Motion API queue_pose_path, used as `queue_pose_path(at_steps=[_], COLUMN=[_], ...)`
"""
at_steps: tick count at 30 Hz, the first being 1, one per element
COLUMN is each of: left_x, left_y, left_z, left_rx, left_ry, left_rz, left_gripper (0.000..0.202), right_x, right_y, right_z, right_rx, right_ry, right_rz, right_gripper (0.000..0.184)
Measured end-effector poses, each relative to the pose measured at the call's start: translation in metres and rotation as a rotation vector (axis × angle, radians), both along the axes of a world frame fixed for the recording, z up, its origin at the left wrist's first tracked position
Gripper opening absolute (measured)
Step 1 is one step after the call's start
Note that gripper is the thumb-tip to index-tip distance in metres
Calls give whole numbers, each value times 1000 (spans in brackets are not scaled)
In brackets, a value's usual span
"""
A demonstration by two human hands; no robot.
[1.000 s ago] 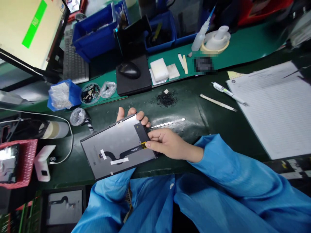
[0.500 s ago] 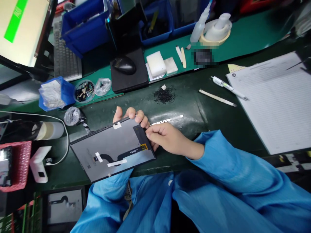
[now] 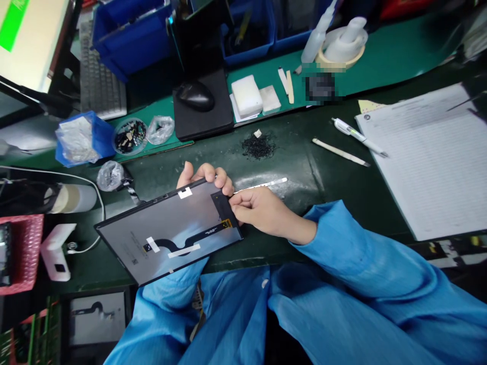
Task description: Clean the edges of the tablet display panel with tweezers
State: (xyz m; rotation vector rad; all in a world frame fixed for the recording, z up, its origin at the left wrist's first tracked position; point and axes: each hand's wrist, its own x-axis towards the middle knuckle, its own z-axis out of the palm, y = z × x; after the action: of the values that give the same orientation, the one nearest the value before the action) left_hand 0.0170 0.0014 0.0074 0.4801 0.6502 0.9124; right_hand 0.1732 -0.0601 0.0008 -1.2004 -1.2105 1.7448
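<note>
A tablet display panel (image 3: 167,223) is tilted in front of me, its grey back facing up, with a black flex cable (image 3: 201,236) and white tape strips on it. My left hand (image 3: 207,175) grips it from underneath, fingers curled over the far edge near the right corner. At the panel's right end, my right hand (image 3: 262,209) has thumb and fingers pinched together against the edge. Whatever sits in that pinch is hidden. Just beyond the right hand, a narrow white strip (image 3: 272,182) lies on the bench.
Black shreds (image 3: 258,147) are piled on the bench (image 3: 297,147). A stick (image 3: 340,152), a pen (image 3: 357,137) and a printed sheet (image 3: 422,162) lie right. Behind are a mouse (image 3: 196,96), white pads (image 3: 247,96) and blue bins (image 3: 131,35). Another panel (image 3: 98,317) lies lower left.
The panel's left end has swung slightly outward to the left, and its back catches more light. My right hand stays pinched at the right end, having shifted only slightly.
</note>
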Motion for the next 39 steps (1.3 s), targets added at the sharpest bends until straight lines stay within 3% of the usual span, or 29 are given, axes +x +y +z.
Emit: queue_pose_path(at_steps=[13, 23, 32, 39], left_x=[-2, 0, -1, 0], left_y=[1, -1, 0, -1], left_z=[-5, 4, -4, 3], left_rx=[41, -19, 30, -9], left_ry=[-16, -11, 36, 18], left_rz=[-30, 29, 6, 38], left_gripper=[79, 77, 75, 77], right_x=[-2, -1, -2, -1], right_y=[-2, 0, -2, -2], right_z=[-3, 0, -4, 0], right_rx=[2, -53, -9, -13], right_ry=[-8, 59, 2, 30], right_rz=[-14, 8, -31, 3], right_gripper=[9, 15, 11, 14])
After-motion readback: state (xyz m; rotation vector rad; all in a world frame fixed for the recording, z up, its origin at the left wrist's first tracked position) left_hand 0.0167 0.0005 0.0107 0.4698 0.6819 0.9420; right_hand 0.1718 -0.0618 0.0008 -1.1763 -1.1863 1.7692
